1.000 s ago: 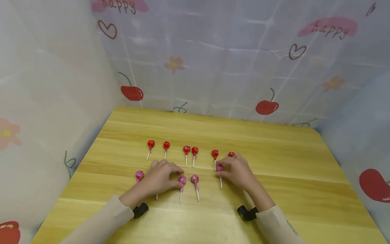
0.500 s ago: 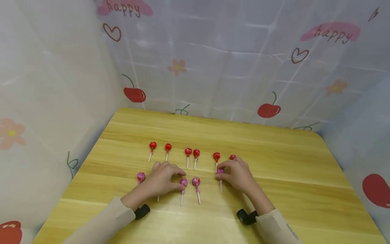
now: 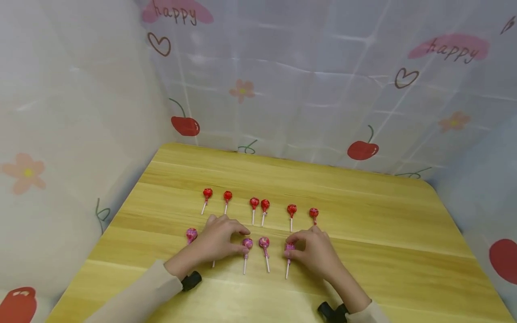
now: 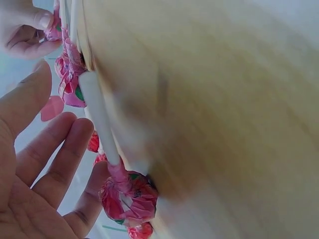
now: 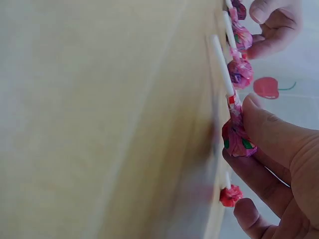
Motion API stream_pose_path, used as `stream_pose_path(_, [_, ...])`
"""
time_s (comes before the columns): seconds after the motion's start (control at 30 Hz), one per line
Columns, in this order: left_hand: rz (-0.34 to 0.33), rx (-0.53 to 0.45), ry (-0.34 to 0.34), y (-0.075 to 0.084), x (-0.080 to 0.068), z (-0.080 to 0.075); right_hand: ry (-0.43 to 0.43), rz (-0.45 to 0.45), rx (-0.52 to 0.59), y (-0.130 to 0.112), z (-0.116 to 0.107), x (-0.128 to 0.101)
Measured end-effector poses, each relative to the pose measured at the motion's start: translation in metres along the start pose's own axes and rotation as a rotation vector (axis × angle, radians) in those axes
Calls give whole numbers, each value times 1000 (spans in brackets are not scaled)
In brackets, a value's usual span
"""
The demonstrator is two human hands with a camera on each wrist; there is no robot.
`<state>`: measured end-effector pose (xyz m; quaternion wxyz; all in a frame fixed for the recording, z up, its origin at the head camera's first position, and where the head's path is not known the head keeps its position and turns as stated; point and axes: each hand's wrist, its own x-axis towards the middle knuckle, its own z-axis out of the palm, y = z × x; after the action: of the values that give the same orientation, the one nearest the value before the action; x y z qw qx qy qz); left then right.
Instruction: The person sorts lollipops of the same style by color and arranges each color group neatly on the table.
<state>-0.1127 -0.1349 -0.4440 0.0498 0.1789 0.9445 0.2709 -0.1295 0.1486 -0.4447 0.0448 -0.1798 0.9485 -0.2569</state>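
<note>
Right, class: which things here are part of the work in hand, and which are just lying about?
In hand:
right hand pinching a pink lollipop
left hand touching a pink lollipop
other pink lollipops

Lying about:
red lollipops in the far row
table
cherry-print curtain

The pale yellow wooden desk [image 3: 363, 233] shows long straight grain and a smooth, softly sheened finish, brighter along its lower edge in the head view. The pink lollipops in crinkled glossy wrappers [image 3: 264, 242], in the lower middle of the frame, catch small highlights; their thin white sticks [image 4: 99, 119] look matt and smooth, like paper or plastic. The red lollipops in shiny foil-like wrappers [image 3: 254, 202] lie just above them. The translucent printed plastic sheet with cherries and hearts [image 3: 323, 89], across the upper frame, is creased and faintly glossy. The beige cloth sleeves [image 3: 137, 296] at the lower left look soft and matt.
</note>
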Motion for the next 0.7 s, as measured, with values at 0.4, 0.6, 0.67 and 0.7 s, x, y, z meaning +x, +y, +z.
stream_pose_path(0.4, [-1, -15, -11, 3, 1, -1, 10, -13, -22, 0, 6, -4])
stream_pose_path(0.6, [-1, -8, -5, 2, 0, 0, 18, -35, -35, 0, 7, -4])
stream_pose_path(0.67, [-2, -8, -4, 2, 0, -1, 23, -41, -38, 0, 7, -3])
stream_pose_path(0.7, [-2, -8, -4, 1, 0, -1, 29, -49, -38, -1, 7, -2])
